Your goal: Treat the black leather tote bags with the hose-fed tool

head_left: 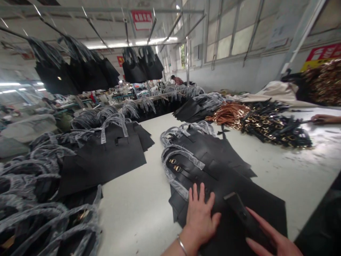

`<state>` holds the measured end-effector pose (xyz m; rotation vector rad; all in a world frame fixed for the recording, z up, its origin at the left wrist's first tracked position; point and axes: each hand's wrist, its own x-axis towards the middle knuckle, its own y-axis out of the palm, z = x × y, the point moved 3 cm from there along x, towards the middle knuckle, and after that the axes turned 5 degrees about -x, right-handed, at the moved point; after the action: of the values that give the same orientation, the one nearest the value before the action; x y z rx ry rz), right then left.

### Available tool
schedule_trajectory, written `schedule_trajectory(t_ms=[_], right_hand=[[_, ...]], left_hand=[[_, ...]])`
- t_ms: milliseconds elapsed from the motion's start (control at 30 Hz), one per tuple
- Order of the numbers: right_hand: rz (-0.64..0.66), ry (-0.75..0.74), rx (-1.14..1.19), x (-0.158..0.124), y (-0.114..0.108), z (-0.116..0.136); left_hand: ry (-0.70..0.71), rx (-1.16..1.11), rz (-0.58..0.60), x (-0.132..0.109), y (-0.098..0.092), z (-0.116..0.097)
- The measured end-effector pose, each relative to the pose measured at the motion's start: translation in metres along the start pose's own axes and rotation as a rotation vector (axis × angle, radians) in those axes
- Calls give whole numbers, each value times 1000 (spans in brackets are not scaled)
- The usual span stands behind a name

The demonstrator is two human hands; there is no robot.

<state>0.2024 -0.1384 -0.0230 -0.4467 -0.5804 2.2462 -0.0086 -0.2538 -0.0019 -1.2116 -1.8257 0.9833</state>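
Observation:
My left hand (pixel 200 212) lies flat on a black leather bag panel (pixel 261 199), its fingers spread just below the end of a plastic-wrapped handle (pixel 177 186). In my right hand (pixel 274 236) is a black clipper-shaped tool (pixel 243 213) with a pale edge at its wide tip. The tool is over the panel, to the right of my left hand; whether it touches the leather I cannot tell. Two short straps with gold buckles (pixel 177 168) lie on the panel inside the handle's curve. More panels with wrapped handles are stacked beneath and behind.
Black panels (pixel 106 156) with wrapped handles cover the table's left side. Brown straps (pixel 229 115) and black straps with gold hardware (pixel 277 124) lie at the back right. Another person's hand (pixel 326 119) is at the right edge. Finished-looking bags (pixel 87 71) hang overhead from a rack.

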Motion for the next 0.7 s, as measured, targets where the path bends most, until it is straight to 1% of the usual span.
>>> schedule_trajectory(t_ms=[33, 67, 133, 233, 367, 500, 533, 567, 667, 700], right_hand=[[58, 74, 12, 4, -6, 7], [102, 104, 27, 8, -11, 16], [154, 108, 55, 19, -21, 32], [258, 140, 78, 35, -28, 46], [414, 189, 126, 55, -28, 62], [581, 212, 117, 77, -16, 84], [587, 194, 103, 83, -12, 91], [566, 167, 88, 88, -8, 97], [438, 68, 65, 97, -1, 110], [421, 51, 63, 96, -1, 111]], left_hand=[[27, 7, 19, -4, -2, 2], [55, 16, 38, -7, -4, 4], [116, 35, 83, -14, -8, 10], [220, 50, 144, -20, -13, 19], [318, 61, 171, -22, -22, 27], [373, 83, 175, -20, -30, 28], [383, 90, 171, -19, -31, 27], [389, 98, 164, -19, -33, 26], [416, 115, 151, -24, -34, 21], [418, 114, 150, -29, -31, 18]])
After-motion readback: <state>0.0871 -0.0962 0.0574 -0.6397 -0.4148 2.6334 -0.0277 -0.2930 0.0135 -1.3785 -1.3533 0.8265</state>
